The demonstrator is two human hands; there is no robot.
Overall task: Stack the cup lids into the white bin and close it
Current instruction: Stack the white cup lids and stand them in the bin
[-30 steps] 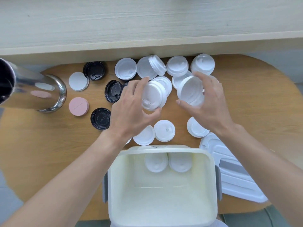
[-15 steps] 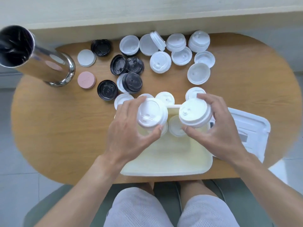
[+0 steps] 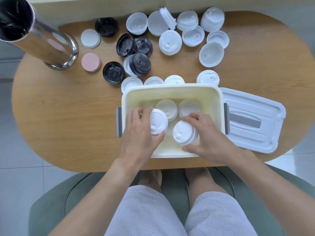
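Note:
The open white bin stands at the table's near edge. Two white lids lie side by side on its floor at the far wall. My left hand grips a white cup lid stack inside the bin's left half. My right hand grips another white lid stack low in the bin's middle. The bin's flat white cover lies on the table just right of the bin.
Several loose white lids and black lids are scattered across the wooden table beyond the bin. A tall steel tumbler stands far left, with a pink coaster and a white coaster beside it.
Both hands carried their white lid stacks from above the scattered lids down into the bin. The view shifted so the bin sits further up the frame.

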